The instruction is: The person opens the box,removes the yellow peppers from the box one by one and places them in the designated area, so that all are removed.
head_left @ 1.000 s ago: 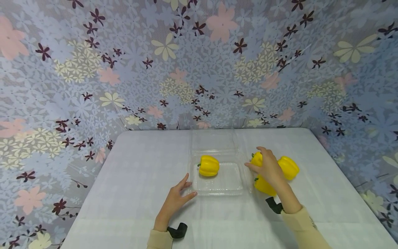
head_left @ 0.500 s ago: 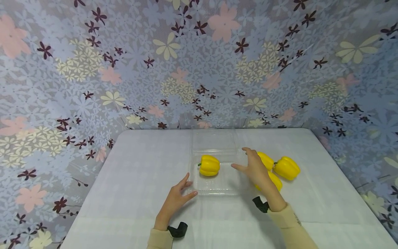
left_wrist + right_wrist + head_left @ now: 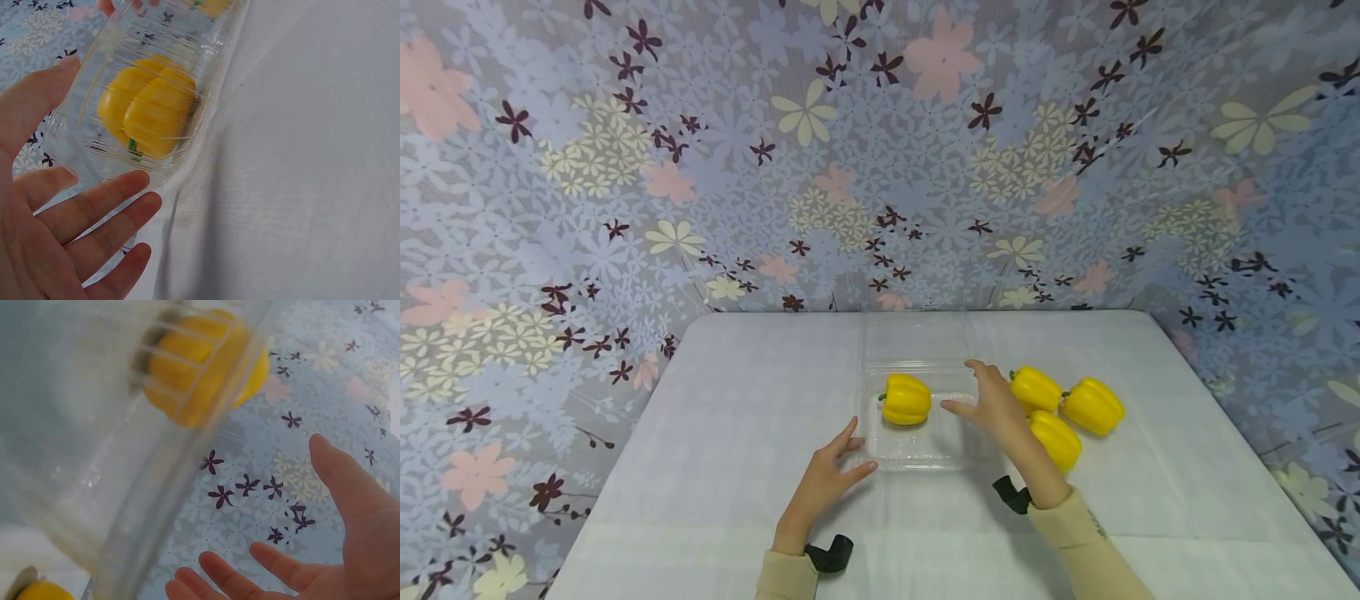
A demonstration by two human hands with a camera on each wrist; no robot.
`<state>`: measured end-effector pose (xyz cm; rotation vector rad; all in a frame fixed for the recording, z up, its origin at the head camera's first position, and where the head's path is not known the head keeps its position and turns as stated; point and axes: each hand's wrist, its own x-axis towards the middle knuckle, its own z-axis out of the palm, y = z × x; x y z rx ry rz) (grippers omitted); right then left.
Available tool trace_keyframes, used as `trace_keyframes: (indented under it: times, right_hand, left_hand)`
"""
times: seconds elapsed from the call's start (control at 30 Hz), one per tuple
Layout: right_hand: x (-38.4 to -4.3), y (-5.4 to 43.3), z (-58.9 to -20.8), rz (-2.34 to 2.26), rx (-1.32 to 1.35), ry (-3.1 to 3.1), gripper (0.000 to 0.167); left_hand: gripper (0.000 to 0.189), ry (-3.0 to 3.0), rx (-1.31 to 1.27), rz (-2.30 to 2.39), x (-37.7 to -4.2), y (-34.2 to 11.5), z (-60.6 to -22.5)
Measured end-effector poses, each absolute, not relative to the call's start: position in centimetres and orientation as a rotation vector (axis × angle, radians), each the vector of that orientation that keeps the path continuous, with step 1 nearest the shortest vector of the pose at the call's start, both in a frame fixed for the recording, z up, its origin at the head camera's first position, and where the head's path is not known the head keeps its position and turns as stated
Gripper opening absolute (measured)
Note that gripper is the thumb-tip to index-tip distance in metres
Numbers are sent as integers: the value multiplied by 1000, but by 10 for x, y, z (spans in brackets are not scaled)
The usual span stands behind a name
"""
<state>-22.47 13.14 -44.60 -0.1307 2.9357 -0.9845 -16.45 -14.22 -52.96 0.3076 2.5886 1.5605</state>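
A yellow bell pepper [image 3: 906, 400] with a green stem lies in the left part of a clear plastic clamshell container [image 3: 925, 462]. The container's lid [image 3: 917, 337] is folded back behind it. My left hand [image 3: 826, 483] is beside the near left corner, fingers spread and nothing in them; in the left wrist view its thumb and fingertips come right up to the clear wall. Over the container's right side is my right hand [image 3: 996, 408], holding nothing, its thumb and fingers apart. The right wrist view shows this empty hand [image 3: 300, 550] and the pepper through the plastic.
Three more yellow bell peppers lie in a cluster right of the container: one at the back [image 3: 1036, 389], one at the right [image 3: 1093, 406] and one in front [image 3: 1055, 442]. A white cloth covers the table [image 3: 715, 417]. Flower-patterned fabric [image 3: 880, 167] hangs behind it.
My right hand has moved left, from over the pepper cluster to the container's right side, and the cluster shows more fully. The left hand stays in place.
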Motion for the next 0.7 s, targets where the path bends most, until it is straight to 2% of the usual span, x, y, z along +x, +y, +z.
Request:
trace_keyframes:
  times: [0.7]
  right_hand:
    - [-232,103,-458,-1050,-194,2883,78]
  left_hand:
    - [81,2596,343,1576,-163,-143,-528]
